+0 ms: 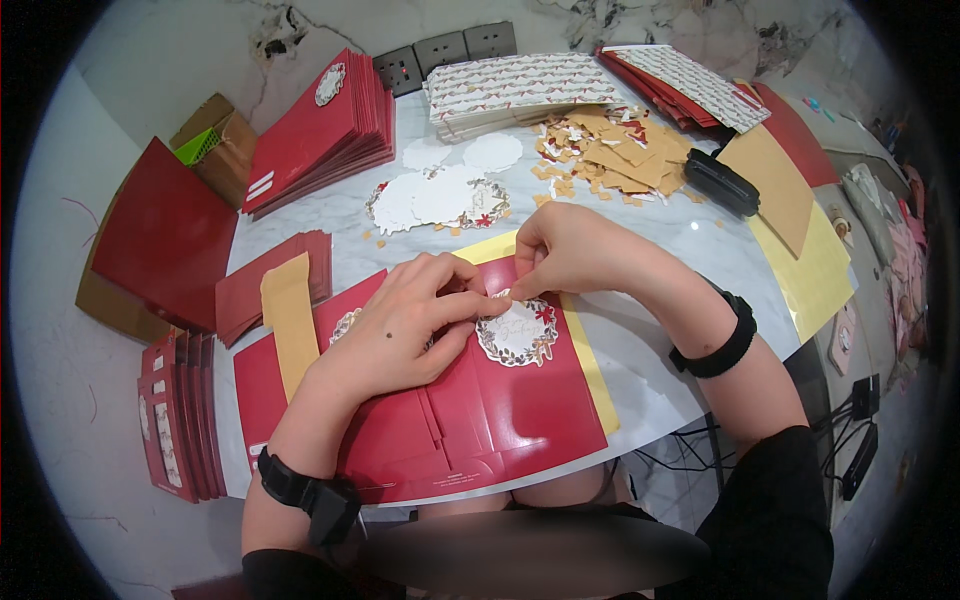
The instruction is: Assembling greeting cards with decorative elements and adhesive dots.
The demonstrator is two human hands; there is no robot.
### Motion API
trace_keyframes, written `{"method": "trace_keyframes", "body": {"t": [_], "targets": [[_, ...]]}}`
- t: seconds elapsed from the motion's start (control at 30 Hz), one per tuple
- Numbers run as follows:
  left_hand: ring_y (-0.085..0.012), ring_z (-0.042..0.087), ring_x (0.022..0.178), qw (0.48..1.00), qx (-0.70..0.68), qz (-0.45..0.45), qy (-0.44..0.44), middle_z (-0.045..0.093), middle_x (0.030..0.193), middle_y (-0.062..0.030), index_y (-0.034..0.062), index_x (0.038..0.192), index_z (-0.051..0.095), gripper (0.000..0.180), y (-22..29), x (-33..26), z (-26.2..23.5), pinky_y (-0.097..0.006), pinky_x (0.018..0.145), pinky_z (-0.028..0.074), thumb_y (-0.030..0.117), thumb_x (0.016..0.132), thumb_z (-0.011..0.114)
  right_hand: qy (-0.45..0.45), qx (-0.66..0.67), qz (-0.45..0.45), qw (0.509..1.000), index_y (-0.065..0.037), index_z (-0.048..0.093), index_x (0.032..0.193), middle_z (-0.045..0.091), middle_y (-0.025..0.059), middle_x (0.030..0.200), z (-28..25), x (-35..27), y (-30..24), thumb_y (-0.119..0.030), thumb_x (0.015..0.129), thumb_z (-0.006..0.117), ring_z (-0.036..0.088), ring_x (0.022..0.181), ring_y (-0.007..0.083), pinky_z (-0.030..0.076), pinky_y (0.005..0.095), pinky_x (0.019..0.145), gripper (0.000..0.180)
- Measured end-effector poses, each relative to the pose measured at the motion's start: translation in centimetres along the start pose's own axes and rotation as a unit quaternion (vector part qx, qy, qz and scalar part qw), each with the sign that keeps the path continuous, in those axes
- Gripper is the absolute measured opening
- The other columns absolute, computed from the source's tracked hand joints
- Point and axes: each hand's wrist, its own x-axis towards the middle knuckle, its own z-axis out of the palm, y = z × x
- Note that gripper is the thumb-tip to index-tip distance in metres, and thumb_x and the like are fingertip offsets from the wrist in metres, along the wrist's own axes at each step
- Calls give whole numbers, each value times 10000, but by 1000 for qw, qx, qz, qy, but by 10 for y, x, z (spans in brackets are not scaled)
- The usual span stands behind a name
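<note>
A scalloped white paper cutout (516, 331) with a leafy wreath border and a red flower lies on a glossy red cardboard folder (500, 420) before me. My left hand (405, 325) is over the folder's upper left part, its fingers curled and the index fingertip and thumb at the cutout's left edge. From the right, my right hand (567, 250) reaches to the cutout's top edge. Its thumb and index finger are pinched together; whatever is between them is hidden. Under my left hand a second wreath cutout (345, 325) shows in part, beside a tan paper strip (289, 320).
Stacked red folders (315, 140) stand at the back left, near patterned card stacks (520, 90). Loose white cutouts (430, 197) and tan paper scraps (620, 150) lie beyond my hands. A black case (722, 182) and yellow sheet (815, 275) are right; more red folders (185, 415) stand left.
</note>
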Motion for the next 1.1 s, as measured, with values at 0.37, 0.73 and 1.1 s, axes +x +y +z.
{"method": "trace_keyframes", "body": {"t": [0.37, 0.73, 1.1], "targets": [[-318, 610, 1066, 994, 23, -70, 82, 606, 1160, -131, 78, 1215, 658, 330, -13, -4, -15, -410, 929, 494, 187, 904, 673, 85, -53, -110, 989, -18, 699, 897, 696, 48, 820, -8, -1, 17, -144, 729, 869, 637, 682, 117, 475, 271, 590, 270], [-293, 649, 966, 973, 73, -213, 57, 648, 1026, -101, 58, 1238, 635, 485, -12, -10, -29, -405, 851, 521, 352, 871, 754, 53, 126, -57, 989, 14, 662, 956, 654, 7, 714, -9, 4, 16, -59, 852, 800, 611, 611, 67, 465, 217, 537, 187], [-306, 632, 766, 958, 144, -219, 115, 622, 837, -107, 43, 875, 674, 368, -12, -11, -26, -390, 687, 502, 391, 830, 785, 32, 202, -86, 975, -30, 602, 931, 666, 19, 684, -14, -1, 11, -105, 940, 724, 621, 574, 61, 484, 215, 507, 144]]}}
